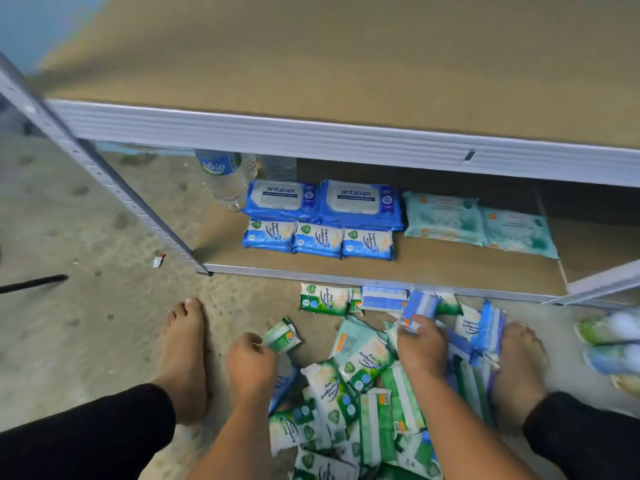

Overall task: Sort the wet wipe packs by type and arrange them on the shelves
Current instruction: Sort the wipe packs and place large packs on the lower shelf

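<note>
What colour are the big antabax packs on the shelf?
Antabax packs are blue with white labels; head view.

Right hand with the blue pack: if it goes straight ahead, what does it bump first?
Probably the front edge of the bottom shelf, just beyond the blue pack the right hand holds. Height is hard to judge; it might clear the edge.

Flat, dim light falls on the brown chipboard upper shelf [346,64], out of focus, its grey metal front rail [311,136] bowed by wide-angle distortion, while shadow fills the back of the lower chipboard shelf [450,268] and green-and-blue plastic wipe packs [609,329] blur at the right edge.
</note>
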`<action>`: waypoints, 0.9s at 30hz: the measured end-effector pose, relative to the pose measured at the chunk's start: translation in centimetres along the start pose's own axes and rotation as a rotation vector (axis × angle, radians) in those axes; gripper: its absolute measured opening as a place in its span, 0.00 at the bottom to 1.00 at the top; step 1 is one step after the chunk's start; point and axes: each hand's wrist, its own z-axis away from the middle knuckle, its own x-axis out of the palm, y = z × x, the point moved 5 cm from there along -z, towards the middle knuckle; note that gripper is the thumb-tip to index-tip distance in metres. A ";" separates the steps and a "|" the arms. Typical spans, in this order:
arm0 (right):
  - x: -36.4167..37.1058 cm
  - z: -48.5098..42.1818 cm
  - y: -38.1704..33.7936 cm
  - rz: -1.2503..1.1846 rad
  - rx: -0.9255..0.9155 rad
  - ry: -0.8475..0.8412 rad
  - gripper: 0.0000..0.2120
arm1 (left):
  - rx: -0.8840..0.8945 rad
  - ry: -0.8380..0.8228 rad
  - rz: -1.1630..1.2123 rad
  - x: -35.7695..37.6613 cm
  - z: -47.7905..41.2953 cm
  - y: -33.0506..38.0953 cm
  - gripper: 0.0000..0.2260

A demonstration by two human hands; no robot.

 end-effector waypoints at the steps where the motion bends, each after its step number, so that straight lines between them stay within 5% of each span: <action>1: -0.4 0.8 1.0 0.002 0.012 -0.007 0.16 | -0.007 -0.050 -0.012 -0.1 1.6 -0.7 0.05; 8: -4.2 7.6 7.7 -0.003 0.107 -0.055 0.18 | -0.118 -0.372 -0.206 -0.2 10.7 -5.6 0.19; 13: -6.4 10.0 11.7 0.116 0.102 -0.025 0.14 | -0.095 -0.492 -0.294 -0.8 13.5 -8.4 0.19; 22: -8.5 7.3 11.3 0.284 0.041 0.173 0.17 | 0.133 -0.264 -0.366 -1.1 10.1 -5.5 0.21; 27: -6.5 5.5 10.3 0.558 0.048 0.050 0.20 | 0.115 -0.229 -0.395 0.4 7.8 -4.6 0.15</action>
